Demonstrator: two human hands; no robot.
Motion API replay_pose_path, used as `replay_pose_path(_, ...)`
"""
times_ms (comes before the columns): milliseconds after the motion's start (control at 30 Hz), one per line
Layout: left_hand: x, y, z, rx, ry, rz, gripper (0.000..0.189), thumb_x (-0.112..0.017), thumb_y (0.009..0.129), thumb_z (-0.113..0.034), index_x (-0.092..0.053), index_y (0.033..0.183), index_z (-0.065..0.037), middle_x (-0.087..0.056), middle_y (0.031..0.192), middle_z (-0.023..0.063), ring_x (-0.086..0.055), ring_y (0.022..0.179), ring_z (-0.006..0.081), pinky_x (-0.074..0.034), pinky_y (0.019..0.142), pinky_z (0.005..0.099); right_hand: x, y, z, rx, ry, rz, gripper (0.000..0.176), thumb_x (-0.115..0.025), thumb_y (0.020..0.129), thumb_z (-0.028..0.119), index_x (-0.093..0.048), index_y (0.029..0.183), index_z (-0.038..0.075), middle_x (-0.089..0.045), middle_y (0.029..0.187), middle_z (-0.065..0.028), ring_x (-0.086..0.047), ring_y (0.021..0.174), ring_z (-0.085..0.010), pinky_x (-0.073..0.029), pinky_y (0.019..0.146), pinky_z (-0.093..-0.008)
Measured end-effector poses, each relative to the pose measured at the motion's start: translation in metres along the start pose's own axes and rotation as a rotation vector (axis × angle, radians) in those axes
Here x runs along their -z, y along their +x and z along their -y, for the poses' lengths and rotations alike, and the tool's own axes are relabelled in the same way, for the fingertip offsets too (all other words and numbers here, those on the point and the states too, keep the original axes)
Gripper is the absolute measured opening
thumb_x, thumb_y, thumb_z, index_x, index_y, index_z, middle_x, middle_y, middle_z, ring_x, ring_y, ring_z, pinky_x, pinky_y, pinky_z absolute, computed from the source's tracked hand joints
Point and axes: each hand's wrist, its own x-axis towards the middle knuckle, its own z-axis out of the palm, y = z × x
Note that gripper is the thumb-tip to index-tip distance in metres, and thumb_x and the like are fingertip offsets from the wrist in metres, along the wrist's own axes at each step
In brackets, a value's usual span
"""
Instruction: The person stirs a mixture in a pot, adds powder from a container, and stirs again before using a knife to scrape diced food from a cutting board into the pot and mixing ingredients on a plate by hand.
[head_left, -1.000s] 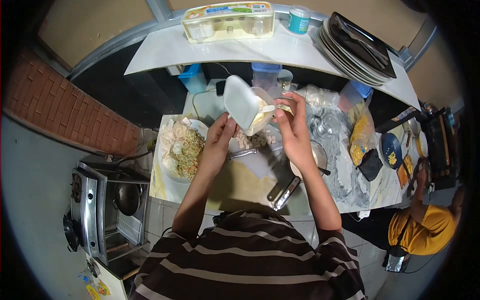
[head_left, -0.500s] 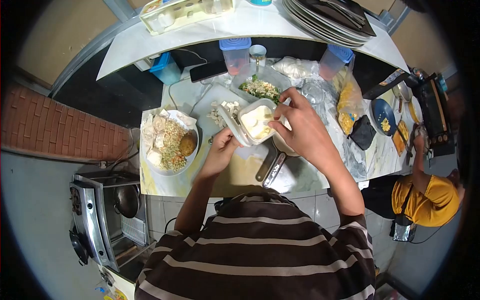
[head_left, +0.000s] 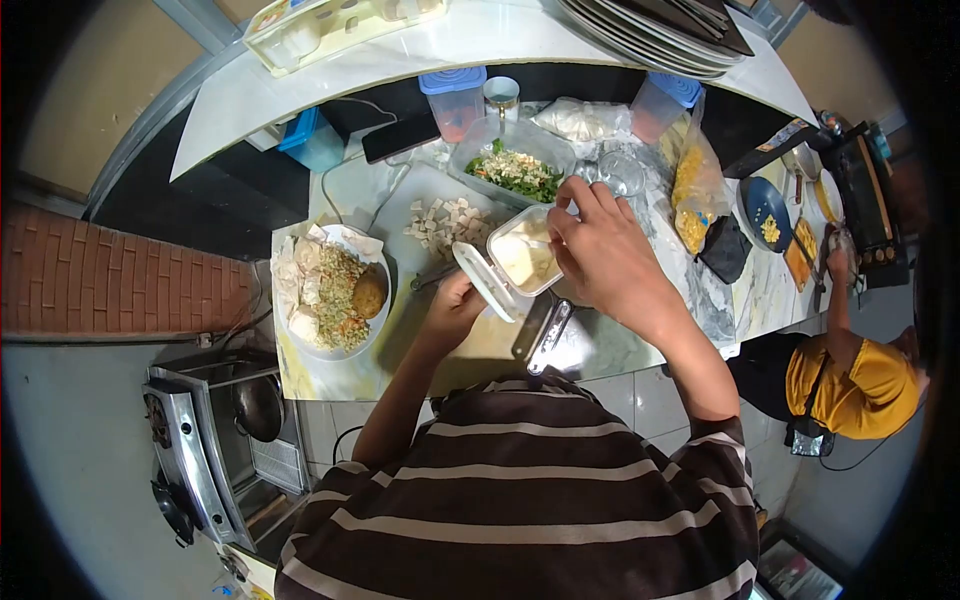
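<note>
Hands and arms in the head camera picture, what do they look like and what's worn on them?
The left hand and right hand are ungloved, and no watch or bracelet shows. The short sleeves are dark brown with pale stripes.

1 held tub (head_left: 523,255), 2 tall blue-lid tubs (head_left: 457,108), 1 ph. (head_left: 401,137), 1 blue pan (head_left: 764,213), 1 co-wkr (head_left: 850,385)

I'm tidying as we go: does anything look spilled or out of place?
Nothing stands out. The diced pieces lie loose but together on the white board, and the left hand holds the open container without visible spills.
</note>
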Motion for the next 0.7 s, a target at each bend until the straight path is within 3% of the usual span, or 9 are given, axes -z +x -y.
replay_pose_path(33, 0.001, 0.001, 0.001, 0.000, 0.002, 0.006, 0.020, -0.057, 0.097, -0.002, -0.062, 0.116, 0.003, -0.066, 0.109, 0.0043, -0.060, 0.100, 0.0104, -0.049, 0.090, 0.0277, 0.001, -0.001, 0.000, 0.031, -0.021, -0.035, 0.026, -0.065, 0.079, 0.004, -0.065, 0.104, -0.004, -0.055, 0.113, -0.0159, -0.055, 0.106, -0.0311, -0.045, 0.090, -0.0424)
replay_pose_path(167, 0.003, 0.003, 0.001, 0.021, -0.046, 0.045, 0.020, -0.058, 0.097, -0.002, -0.062, 0.115, 0.004, -0.066, 0.108, 0.0045, -0.060, 0.099, 0.0097, -0.049, 0.089, 0.0267, -0.001, -0.007, 0.002, -0.055, -0.035, -0.017, 0.033, -0.063, 0.079, 0.002, -0.061, 0.111, -0.004, -0.061, 0.102, -0.0189, -0.062, 0.097, -0.0339, -0.051, 0.083, -0.0434)
replay_pose_path(233, 0.002, 0.004, 0.000, -0.005, -0.073, 0.058, 0.020, -0.059, 0.097, -0.003, -0.062, 0.115, 0.004, -0.066, 0.108, 0.0039, -0.060, 0.099, 0.0090, -0.049, 0.089, 0.0260, -0.001, -0.011, 0.002, -0.104, 0.037, 0.049, 0.033, -0.062, 0.078, 0.000, -0.058, 0.111, -0.004, -0.065, 0.091, -0.0202, -0.067, 0.087, -0.0364, -0.055, 0.076, -0.0439)
replay_pose_path(433, -0.006, 0.002, -0.001, 0.020, -0.049, 0.024, 0.018, -0.059, 0.098, -0.005, -0.062, 0.114, 0.003, -0.066, 0.105, 0.0027, -0.058, 0.096, 0.0078, -0.048, 0.085, 0.0251, -0.015, -0.015, 0.000, -0.130, 0.103, -0.106, 0.028, -0.062, 0.076, -0.003, -0.055, 0.103, -0.004, -0.066, 0.085, -0.0229, -0.067, 0.081, -0.0396, -0.055, 0.070, -0.0460)
replay_pose_path(700, -0.010, 0.005, -0.004, -0.007, 0.048, 0.081, 0.017, -0.059, 0.097, -0.005, -0.063, 0.112, 0.004, -0.066, 0.101, 0.0046, -0.059, 0.094, 0.0086, -0.048, 0.083, 0.0257, -0.030, -0.023, 0.002, -0.198, 0.257, -0.133, 0.020, -0.061, 0.078, -0.002, -0.056, 0.096, -0.006, -0.065, 0.076, -0.0261, -0.066, 0.070, -0.0437, -0.054, 0.064, -0.0501)
